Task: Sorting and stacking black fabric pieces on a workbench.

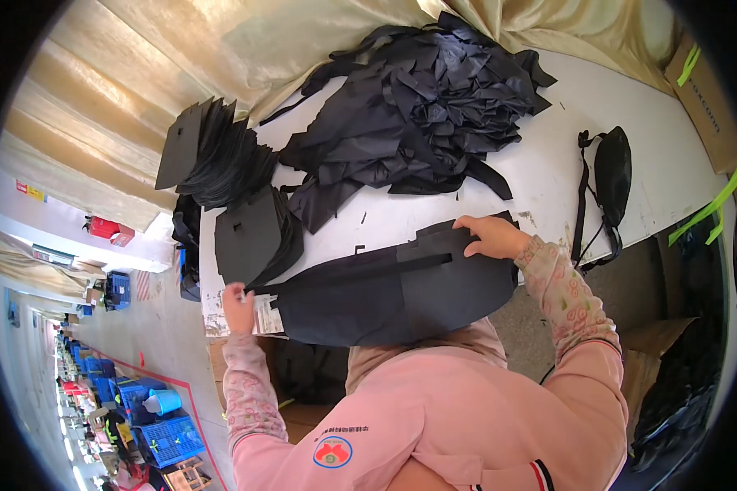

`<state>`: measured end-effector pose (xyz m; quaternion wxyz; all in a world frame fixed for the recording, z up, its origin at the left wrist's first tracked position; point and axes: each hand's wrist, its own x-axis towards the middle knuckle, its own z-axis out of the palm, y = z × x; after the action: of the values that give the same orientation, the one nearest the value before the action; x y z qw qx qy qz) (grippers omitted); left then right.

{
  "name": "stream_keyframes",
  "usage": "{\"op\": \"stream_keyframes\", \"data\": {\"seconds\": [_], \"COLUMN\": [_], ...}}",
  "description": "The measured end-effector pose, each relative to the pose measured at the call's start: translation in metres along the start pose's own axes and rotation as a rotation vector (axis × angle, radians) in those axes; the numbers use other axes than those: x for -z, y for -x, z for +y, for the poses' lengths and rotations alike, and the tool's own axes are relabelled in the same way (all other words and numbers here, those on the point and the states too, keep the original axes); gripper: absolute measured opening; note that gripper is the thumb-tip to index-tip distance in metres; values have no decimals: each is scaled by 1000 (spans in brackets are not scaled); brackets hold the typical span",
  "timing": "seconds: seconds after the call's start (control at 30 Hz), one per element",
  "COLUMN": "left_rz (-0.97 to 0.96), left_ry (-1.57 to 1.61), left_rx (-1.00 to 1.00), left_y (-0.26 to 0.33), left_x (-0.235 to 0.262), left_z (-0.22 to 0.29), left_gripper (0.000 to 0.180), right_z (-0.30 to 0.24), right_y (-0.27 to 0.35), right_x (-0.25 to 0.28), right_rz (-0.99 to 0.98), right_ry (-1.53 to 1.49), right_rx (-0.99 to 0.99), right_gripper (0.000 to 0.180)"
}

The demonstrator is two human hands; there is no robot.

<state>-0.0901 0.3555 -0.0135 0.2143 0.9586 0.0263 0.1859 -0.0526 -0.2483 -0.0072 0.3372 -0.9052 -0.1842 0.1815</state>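
Lying lengthwise left to right along near edge of table (549, 184): black fabric piece (344, 303), narrower end toward left hand (239, 311), broader end under right hand (493, 237). Right thumb and fingers parted; left fingers blurred, cannot tell if gripping. Lower edge overhangs table. Black sheet stack (250, 241) crowds left; bare strip toward black pouch (612, 172).

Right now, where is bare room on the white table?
The widest bare patch of the white table lies between the black pile, the black pouch and the curtain. A narrower, scrap-dotted strip separates the pile from the long black piece under the right hand. The left end is crowded with stacked black sheets.
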Motion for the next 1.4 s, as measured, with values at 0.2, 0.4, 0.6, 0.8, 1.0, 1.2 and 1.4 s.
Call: {"op": "stream_keyframes", "data": {"seconds": [0.2,0.4,0.6,0.8,1.0,1.2,1.4], "left_rz": [-467,-1333,-1618,-1593,-1650,-1446,-1471], "left_ry": [379,732,701,673,687,745,771], "left_rx": [-495,-306,-275,-276,-202,-258,-268], "left_y": [-39,-58,-56,-55,-54,-53,-56], "left_x": [-54,-138,-163,-161,-155,-162,-165], "left_z": [224,311,322,327,330,325,330], "left_gripper": [37,45,46,46,55,67,64], "right_z": [-31,-60,-66,-70,-76,-82,-76], "right_y": [13,26,32,35,35,36,33], "right_x": [9,11,7,1,-11,-17,-12], "right_rz": [65,154,210,287,359,429,382], "right_ry": [73,219,269,309,410,572,518], "right_rx": [74,174,209,185,144,142,113], "right_gripper": [58,63,62,61,56,59,60]}}
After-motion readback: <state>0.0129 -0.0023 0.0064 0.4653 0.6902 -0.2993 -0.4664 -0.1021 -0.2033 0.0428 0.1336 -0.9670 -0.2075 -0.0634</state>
